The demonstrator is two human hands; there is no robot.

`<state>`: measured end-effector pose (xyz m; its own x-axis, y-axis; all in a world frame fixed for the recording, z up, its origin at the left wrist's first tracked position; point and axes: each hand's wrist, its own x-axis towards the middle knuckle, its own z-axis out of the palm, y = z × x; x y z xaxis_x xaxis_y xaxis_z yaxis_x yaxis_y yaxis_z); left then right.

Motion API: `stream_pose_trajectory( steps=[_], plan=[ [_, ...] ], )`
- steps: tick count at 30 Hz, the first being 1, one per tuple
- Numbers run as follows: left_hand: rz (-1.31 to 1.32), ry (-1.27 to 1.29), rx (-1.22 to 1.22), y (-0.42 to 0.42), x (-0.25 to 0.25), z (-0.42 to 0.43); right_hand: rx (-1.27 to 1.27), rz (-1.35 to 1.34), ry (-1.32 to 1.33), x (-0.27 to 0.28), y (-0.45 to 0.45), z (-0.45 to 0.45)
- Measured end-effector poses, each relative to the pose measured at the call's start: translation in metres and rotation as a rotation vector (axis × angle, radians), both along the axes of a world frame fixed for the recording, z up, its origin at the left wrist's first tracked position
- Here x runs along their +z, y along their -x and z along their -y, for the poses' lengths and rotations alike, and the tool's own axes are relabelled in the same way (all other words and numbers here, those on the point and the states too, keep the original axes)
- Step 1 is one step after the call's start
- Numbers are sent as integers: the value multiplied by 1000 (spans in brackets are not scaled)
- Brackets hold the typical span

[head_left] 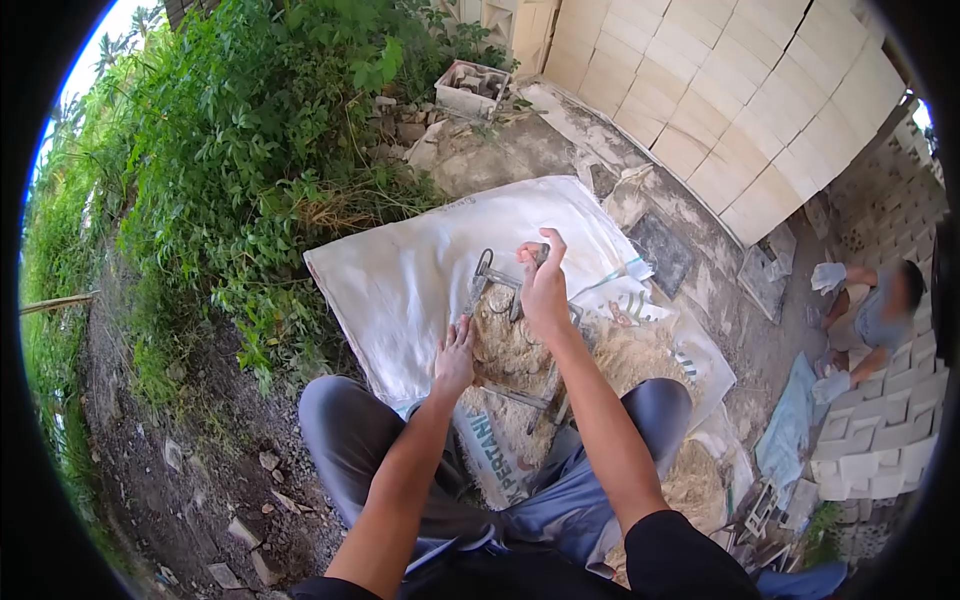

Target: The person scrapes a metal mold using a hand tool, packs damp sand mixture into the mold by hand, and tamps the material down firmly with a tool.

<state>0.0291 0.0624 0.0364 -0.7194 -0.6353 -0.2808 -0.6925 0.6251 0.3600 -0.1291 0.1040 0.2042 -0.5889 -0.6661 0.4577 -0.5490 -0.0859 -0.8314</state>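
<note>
A rectangular metal mould frame (545,402) lies between my knees, filled with damp, sandy, tan material (500,350). My left hand (455,358) rests on the frame's left edge, its fingers stretched out and slightly apart. Above the frame's right side, my right hand (543,290) is closed round a short dark tool (541,254), with the index finger bent upward. The hand hides most of this tool, so its kind is unclear. A wire loop (485,262) sticks up at the frame's far left corner. White woven sacks (400,270) are spread beneath the frame.
Loose sandy material (640,355) is heaped right of the frame. Dense green plants (230,180) grow at left, above stony ground. Pale stacked blocks (720,90) form a wall behind. A co-worker (875,315) squats at right near more blocks (880,440). A white crate (472,90) stands at the back.
</note>
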Motion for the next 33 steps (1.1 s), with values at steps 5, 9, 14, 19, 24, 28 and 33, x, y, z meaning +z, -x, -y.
stream_pose_trajectory(
  steps=[5,9,14,19,24,28,33],
  plan=[
    [55,-42,-20,0,27,-3,0,76,-152,6,18,2],
    [61,-27,-29,-3,11,-1,45,-4,-58,39,1,-5],
    [28,-15,-5,0,11,-1,-6,42,130,93,-5,-15],
    [76,-16,-10,2,15,-1,-128,38,172,111,-11,-18],
    [85,-38,-28,2,21,-1,-174,61,-35,-2,8,-3],
    [102,-9,-38,5,8,3,-75,120,-112,-5,8,-11],
    [71,61,-35,2,-1,2,-60,85,-19,39,-6,-16]
  ],
)
